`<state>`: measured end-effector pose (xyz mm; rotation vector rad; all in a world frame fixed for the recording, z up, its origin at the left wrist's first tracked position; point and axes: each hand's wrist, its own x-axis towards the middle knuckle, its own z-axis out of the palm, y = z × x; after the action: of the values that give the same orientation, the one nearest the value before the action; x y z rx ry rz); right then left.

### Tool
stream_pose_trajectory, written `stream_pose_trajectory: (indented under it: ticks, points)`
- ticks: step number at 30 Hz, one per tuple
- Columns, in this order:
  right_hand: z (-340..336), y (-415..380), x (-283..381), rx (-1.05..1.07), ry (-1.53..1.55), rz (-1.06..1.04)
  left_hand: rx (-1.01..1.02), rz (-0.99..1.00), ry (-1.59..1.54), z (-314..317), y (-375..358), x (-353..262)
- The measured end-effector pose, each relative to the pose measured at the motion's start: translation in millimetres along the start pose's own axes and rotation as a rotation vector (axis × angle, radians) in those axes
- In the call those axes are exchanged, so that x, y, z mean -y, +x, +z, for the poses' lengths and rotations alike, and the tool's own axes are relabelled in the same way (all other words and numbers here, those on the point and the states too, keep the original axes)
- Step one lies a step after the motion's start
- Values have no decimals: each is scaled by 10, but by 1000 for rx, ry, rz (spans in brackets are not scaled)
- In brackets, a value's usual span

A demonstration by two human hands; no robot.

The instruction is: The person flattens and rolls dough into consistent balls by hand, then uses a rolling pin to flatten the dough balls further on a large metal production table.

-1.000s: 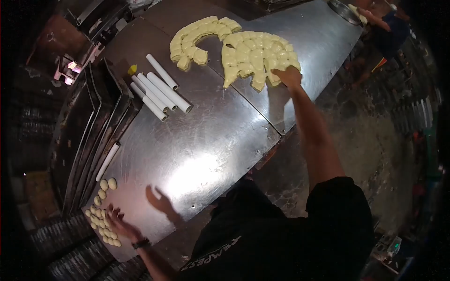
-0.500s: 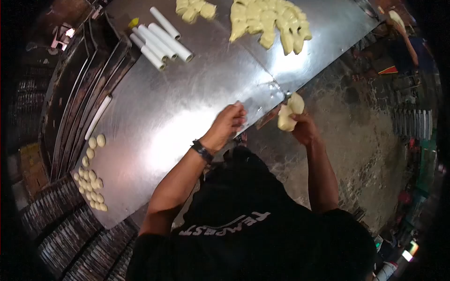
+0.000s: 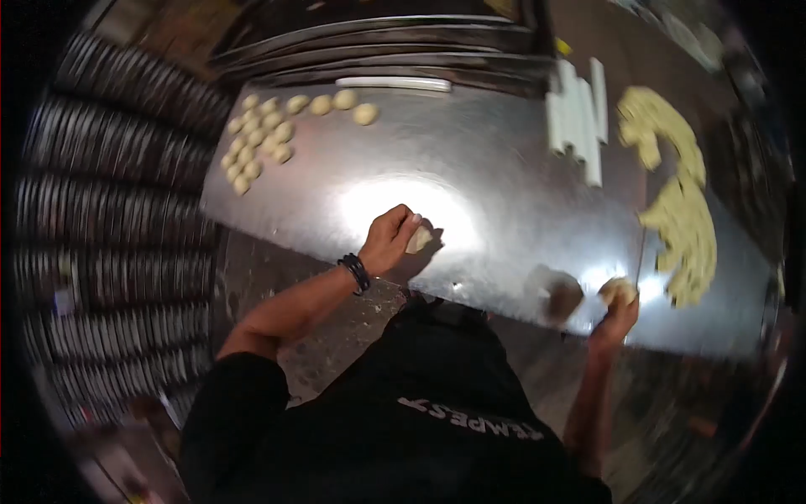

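Note:
My left hand point(image 3: 391, 241), with dark bands at the wrist, is closed on a small piece of dough point(image 3: 419, 240) over the front part of the metal table point(image 3: 504, 244). To the right, my right hand point(image 3: 617, 317) grips a larger lump of dough point(image 3: 619, 291) near the front edge. Beyond it lie large masses of yellow dough point(image 3: 684, 239). Many small dough balls point(image 3: 254, 137) sit at the table's far left corner, with several more in a row beside them.
Several white tubes point(image 3: 579, 118) lie at the back right. Another white tube point(image 3: 393, 84) rests along the back edge, before stacked dark trays point(image 3: 386, 50). Racks of dark trays point(image 3: 117, 202) stand at the left.
The view has turned toward the left end of the table. A small dough piece now shows in my left hand. My right hand, with its dough, is now at the table's front edge.

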<state>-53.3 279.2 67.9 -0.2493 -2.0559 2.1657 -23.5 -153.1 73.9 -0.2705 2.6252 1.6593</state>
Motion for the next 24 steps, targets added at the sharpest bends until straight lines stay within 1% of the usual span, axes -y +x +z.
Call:
stream_pose_trajectory:
  ticks: [1,2,4,5,6,7,8,10,11,12,13,14,15,16,17,18,19,20,21,22,23,24]
  points:
    - [-103,163,-293,124,-292,77,-51,72,105,-59,-48,210]
    - [-35,341,-295,430,-598,-456,-190,234,312,-49,-37,214]
    - [237,729,-485,449,-911,-779,-442,538,755,146,179,156]
    - [627,847,-357,297,-945,-778,-684,312,652,363,417,180]
    - [958,1092,-397,275,-900,-696,-908,79,530,634,644,222]
    - [1213,1193,-468,276,-878,-581,-910,91,430,792,842,180]
    - [1199,1100,-529,302,-889,-454,-911,67,317,965,802,114]
    - [1332,762,-595,481,-963,-627,-728,30,383,998,634,-172]
    - [1402,617,-554,552,-983,-739,-697,104,385,1094,511,-81]
    - [1304,464,-446,727,-884,-688,-559,203,414,1088,280,-3]
    - [1069,375,-535,835,-868,-757,-510,296,498,1048,38,-9]
    - [778,391,-650,929,-923,-776,-434,329,533,959,-174,71]
    - [497,468,-598,1011,-800,-801,-396,343,549,861,-301,277]
    - [277,609,-521,1044,-751,-805,-351,323,595,661,-398,337]
    - [58,868,-568,1050,-803,-772,-406,244,622,502,-398,375]
    - [-14,1143,-724,915,-879,-866,-582,124,557,436,-282,408]
    - [289,1197,-560,693,-947,-853,-766,67,540,399,-65,425]
    - [486,1373,-666,520,-980,-688,-956,-16,498,431,256,433]
    - [649,1550,-866,339,-1003,-664,-1030,-116,416,481,548,421]
    - [943,1557,-849,293,-956,-535,-1063,-118,390,578,773,320]
    - [1217,1528,-820,249,-899,-415,-989,-73,330,711,873,237]
    - [1406,1345,-814,279,-903,-433,-952,-46,337,851,871,123]
